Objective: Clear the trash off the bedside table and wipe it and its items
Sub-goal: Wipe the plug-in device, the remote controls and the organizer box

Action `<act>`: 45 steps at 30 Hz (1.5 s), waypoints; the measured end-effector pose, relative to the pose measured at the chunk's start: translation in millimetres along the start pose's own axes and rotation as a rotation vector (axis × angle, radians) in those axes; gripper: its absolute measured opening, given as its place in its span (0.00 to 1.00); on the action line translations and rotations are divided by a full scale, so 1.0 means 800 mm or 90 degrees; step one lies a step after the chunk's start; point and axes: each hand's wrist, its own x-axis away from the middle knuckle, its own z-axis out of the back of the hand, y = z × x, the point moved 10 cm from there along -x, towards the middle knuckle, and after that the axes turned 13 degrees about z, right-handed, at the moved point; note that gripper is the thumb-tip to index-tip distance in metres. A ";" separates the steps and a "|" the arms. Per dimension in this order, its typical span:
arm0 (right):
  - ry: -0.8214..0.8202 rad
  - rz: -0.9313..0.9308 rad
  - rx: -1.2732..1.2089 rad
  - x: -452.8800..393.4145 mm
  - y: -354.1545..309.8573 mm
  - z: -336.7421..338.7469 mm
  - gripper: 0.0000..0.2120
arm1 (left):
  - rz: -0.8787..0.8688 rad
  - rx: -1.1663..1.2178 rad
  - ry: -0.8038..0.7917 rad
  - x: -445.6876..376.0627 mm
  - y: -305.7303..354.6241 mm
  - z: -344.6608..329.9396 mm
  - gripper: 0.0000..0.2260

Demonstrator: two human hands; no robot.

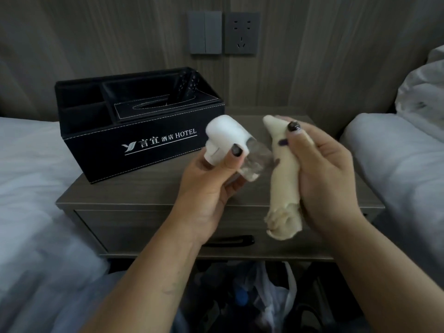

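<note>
My left hand [209,188] grips a clear spray bottle [249,162] with a white nozzle head, held tilted above the grey wooden bedside table [153,188]. Beside it, my right hand [329,174] is closed around a rolled cream cloth [283,188], which hangs past the table's front edge. The nozzle points away from me and to the left, while the bottle's clear body nearly touches the cloth. A black leather hotel organiser box [134,145] with a tissue slot stands on the table's left rear, with two remote controls [186,87] upright in it.
White beds flank the table, one on the left [31,179] and one on the right [403,159]. A wall switch [205,32] and a socket [242,32] sit above. The table's drawer has a black handle [230,240]. A plastic bag [271,299] with trash lies on the floor below.
</note>
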 end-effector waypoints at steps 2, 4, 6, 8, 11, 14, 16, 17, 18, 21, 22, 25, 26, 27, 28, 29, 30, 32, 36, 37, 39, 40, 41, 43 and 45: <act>-0.021 0.008 0.047 0.001 0.000 -0.006 0.11 | 0.002 -0.035 0.007 -0.001 -0.003 -0.004 0.34; -0.085 0.043 0.133 0.007 -0.003 -0.018 0.10 | -0.018 -0.069 0.044 -0.001 0.003 0.005 0.33; -0.155 0.049 0.135 0.012 -0.007 -0.030 0.10 | -0.052 -0.095 0.066 0.001 0.015 0.013 0.29; -0.157 0.011 0.012 0.012 -0.011 -0.030 0.10 | -0.062 -0.108 0.054 0.004 0.020 0.013 0.29; -0.008 -0.030 -0.012 0.001 -0.003 0.007 0.13 | -0.067 -0.190 0.030 0.007 0.013 -0.001 0.26; -0.032 -0.050 0.072 0.002 0.012 0.005 0.13 | -0.089 -0.263 -0.007 0.011 0.004 -0.022 0.21; -0.080 -0.038 0.060 0.004 0.009 -0.005 0.12 | -0.104 -0.271 -0.018 0.013 0.007 -0.025 0.21; -0.101 -0.032 0.024 0.003 0.004 -0.009 0.11 | -0.121 -0.278 -0.011 0.014 0.014 -0.023 0.22; -0.117 -0.029 -0.029 0.002 -0.004 -0.012 0.11 | -0.141 -0.292 0.008 0.015 0.020 -0.018 0.24; -0.077 -0.006 -0.065 -0.007 -0.017 0.004 0.10 | -0.164 -0.392 0.118 0.017 0.028 0.000 0.34; -0.053 0.005 -0.014 -0.009 -0.017 0.011 0.10 | -0.174 -0.449 0.148 0.018 0.029 0.000 0.35; -0.105 0.058 0.159 -0.001 -0.025 -0.006 0.10 | -0.190 -0.543 0.153 0.020 0.026 -0.009 0.29; -0.166 0.099 0.190 0.006 -0.034 -0.023 0.10 | -0.188 -0.561 0.156 0.021 0.028 -0.009 0.26; -0.219 0.143 0.210 0.014 -0.044 -0.038 0.10 | -0.193 -0.583 0.164 0.023 0.031 -0.008 0.24; -0.247 0.185 0.227 0.019 -0.054 -0.045 0.11 | -0.202 -0.611 0.175 0.025 0.036 -0.007 0.23; -0.247 0.228 0.250 0.022 -0.061 -0.046 0.12 | -0.210 -0.639 0.191 0.028 0.041 -0.005 0.23; -0.228 0.268 0.285 0.021 -0.066 -0.043 0.12 | -0.216 -0.672 0.211 0.032 0.045 -0.003 0.24; -0.182 0.306 0.361 0.016 -0.062 -0.035 0.12 | -0.236 -0.741 0.237 0.038 0.047 -0.006 0.25; -0.194 0.288 0.426 0.014 -0.036 -0.046 0.12 | -0.357 -0.824 0.240 0.050 0.059 -0.020 0.19; -0.202 0.292 0.413 0.016 -0.034 -0.052 0.13 | -0.375 -0.836 0.254 0.051 0.063 -0.018 0.17; -0.219 0.300 0.371 0.021 -0.034 -0.063 0.14 | -0.378 -0.832 0.289 0.052 0.069 -0.008 0.17; -0.226 0.300 0.347 0.023 -0.035 -0.066 0.14 | -0.373 -0.826 0.304 0.052 0.072 -0.002 0.17; -0.234 0.302 0.323 0.024 -0.038 -0.068 0.14 | -0.368 -0.821 0.315 0.052 0.074 0.003 0.17; -0.238 0.325 0.296 0.025 -0.049 -0.066 0.12 | -0.372 -0.827 0.320 0.053 0.077 0.007 0.19; -0.213 0.356 0.317 0.022 -0.058 -0.059 0.12 | -0.395 -0.838 0.301 0.055 0.078 0.004 0.22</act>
